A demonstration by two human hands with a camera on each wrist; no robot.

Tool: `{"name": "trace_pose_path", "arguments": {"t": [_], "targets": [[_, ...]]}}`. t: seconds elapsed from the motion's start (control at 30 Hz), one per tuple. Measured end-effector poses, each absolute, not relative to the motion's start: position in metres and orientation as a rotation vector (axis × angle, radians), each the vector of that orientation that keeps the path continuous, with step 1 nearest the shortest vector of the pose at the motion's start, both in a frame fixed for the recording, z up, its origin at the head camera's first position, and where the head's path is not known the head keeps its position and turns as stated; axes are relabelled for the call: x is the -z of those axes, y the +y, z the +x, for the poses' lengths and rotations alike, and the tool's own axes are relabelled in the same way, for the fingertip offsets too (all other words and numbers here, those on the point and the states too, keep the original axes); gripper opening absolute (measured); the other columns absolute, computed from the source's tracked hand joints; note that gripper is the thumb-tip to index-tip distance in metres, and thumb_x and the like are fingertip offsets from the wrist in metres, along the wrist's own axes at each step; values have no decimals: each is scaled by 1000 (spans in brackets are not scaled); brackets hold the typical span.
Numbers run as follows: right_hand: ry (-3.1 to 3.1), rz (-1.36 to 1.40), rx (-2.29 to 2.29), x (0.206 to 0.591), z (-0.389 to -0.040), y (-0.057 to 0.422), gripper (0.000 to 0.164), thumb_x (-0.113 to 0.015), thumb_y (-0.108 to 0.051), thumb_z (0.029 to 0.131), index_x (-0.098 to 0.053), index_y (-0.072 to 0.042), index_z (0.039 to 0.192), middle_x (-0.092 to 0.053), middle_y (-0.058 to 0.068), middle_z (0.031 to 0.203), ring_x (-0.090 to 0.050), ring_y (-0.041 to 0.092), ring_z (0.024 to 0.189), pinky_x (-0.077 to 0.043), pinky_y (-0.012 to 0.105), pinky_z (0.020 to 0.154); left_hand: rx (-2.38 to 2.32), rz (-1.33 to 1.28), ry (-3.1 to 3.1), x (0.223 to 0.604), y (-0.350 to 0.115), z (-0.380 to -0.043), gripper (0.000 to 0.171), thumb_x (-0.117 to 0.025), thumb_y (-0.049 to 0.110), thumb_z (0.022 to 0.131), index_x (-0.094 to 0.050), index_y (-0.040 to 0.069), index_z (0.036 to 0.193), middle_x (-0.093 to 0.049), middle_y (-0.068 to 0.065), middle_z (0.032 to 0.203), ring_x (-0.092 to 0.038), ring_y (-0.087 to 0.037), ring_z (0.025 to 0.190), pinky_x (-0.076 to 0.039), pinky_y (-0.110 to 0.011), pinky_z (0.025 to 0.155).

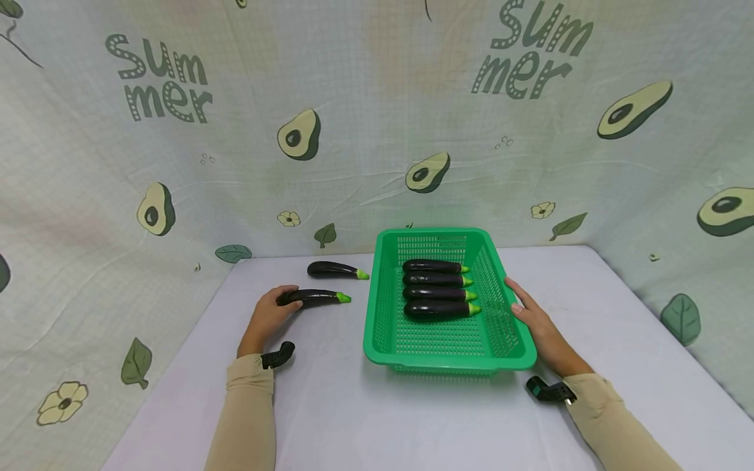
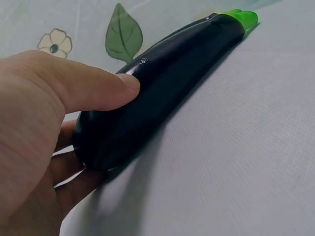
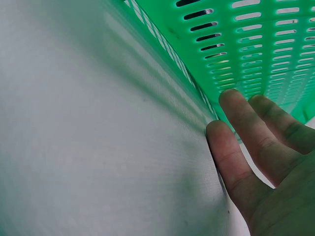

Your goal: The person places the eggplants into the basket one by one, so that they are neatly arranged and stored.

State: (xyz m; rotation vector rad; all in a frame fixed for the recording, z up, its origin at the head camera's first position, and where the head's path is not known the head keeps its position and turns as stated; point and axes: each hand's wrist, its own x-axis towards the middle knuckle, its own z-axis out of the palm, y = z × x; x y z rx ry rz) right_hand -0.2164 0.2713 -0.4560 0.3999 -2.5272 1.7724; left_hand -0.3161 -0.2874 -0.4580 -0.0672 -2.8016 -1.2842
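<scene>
My left hand (image 1: pixel 274 318) grips the blunt end of a dark eggplant (image 1: pixel 318 297) lying on the table at the left. In the left wrist view the thumb presses the top of that eggplant (image 2: pixel 162 83), with the other fingers under and behind it; its green stem points away. Just beyond lies a second eggplant (image 1: pixel 331 269), untouched. A green plastic basket (image 1: pixel 444 360) stands right of both, with several eggplants (image 1: pixel 436 309) in a stacked row inside. My right hand (image 1: pixel 538 327) holds the basket's right rim; in the right wrist view its fingers (image 3: pixel 261 142) touch the slotted outer wall.
A white cloth covers the table (image 1: pixel 330 405). Behind it hangs a pale curtain (image 1: pixel 353 196) printed with avocados, leaves and lettering. Each wrist wears a black camera mount, one (image 1: pixel 278 355) on the left and one (image 1: pixel 550 390) on the right.
</scene>
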Motion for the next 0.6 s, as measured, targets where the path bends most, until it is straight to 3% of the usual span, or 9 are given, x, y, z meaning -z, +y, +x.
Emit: {"name": "trace_pose_path", "arguments": {"t": [0.13, 0.37, 0.6], "targets": [[-2520, 401, -1782, 454, -215, 271, 58, -33, -38, 110, -11, -29, 163, -6, 13, 166, -23, 36, 138, -34, 19, 93, 1273, -55, -2811, 459, -287, -316, 50, -70, 24, 95, -57, 11, 141, -42, -20, 152, -32, -39, 143, -23, -57, 115], [-2530, 400, -1771, 454, -213, 270, 58, -33, -38, 110, -10, -30, 163, -6, 13, 166, -24, 37, 138, -35, 25, 93, 1258, -53, -2808, 459, -286, -317, 50, -70, 27, 95, -58, 12, 141, -45, -20, 151, -34, -40, 142, -25, -57, 115], [-2530, 403, -1762, 456, -216, 271, 57, -32, -40, 110, -11, -31, 163, -8, 15, 165, -31, 31, 131, -39, 19, 90, 1349, -40, -2747, 455, -284, -316, 52, -69, 34, 96, -57, 12, 142, -50, -18, 146, -43, -36, 136, -32, -54, 112]]}}
